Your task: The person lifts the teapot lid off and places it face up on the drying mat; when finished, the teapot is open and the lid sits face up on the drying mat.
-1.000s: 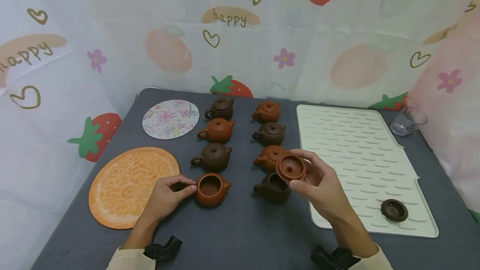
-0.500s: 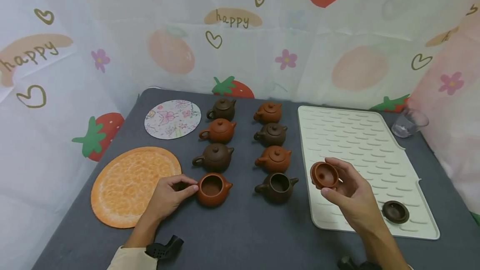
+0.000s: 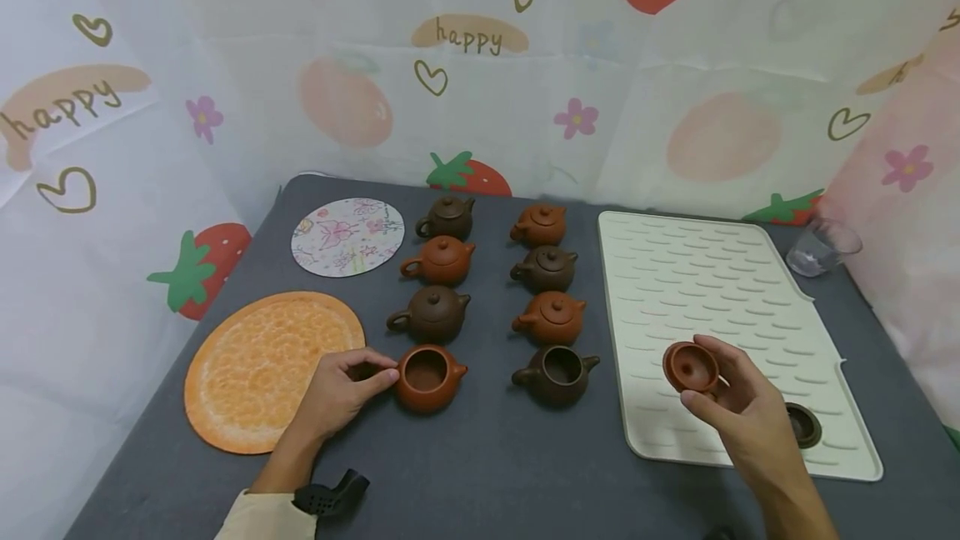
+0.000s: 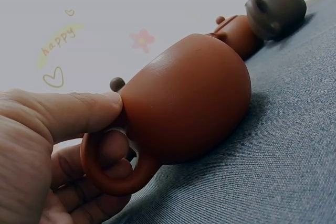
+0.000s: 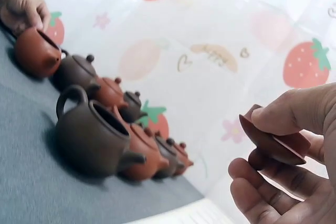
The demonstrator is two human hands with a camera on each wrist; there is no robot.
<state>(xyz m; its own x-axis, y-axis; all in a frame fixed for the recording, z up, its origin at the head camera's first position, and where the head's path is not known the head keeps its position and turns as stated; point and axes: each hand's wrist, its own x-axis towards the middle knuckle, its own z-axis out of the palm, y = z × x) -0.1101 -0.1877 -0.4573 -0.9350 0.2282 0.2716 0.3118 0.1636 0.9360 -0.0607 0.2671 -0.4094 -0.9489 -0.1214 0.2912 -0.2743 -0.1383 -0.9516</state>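
My left hand (image 3: 335,394) grips the handle of a lidless reddish-brown teapot (image 4: 194,98), thumb pressed on its rim side and fingers around the loop. That teapot stands upright on the grey cloth, spout to the right. In my right hand (image 3: 750,415) a reddish-brown teapot lid (image 3: 691,367) is pinched by the edge, its hollow underside towards the head camera, held above the white mat (image 3: 660,432). A dark brown lid (image 3: 804,425) lies on the mat, partly hidden behind that hand. Between the hands stands a lidless dark brown teapot (image 3: 557,386).
Behind the lidless pots, several lidded teapots (image 3: 427,315) form two rows. An orange round placemat (image 3: 258,373) and a patterned oval mat (image 3: 347,237) lie to the left. A clear glass (image 3: 821,248) stands at the far right beside the white mat.
My right hand has carried the reddish-brown lid rightwards, from above the dark lidless teapot to over the white mat. My left hand stays on the teapot handle.
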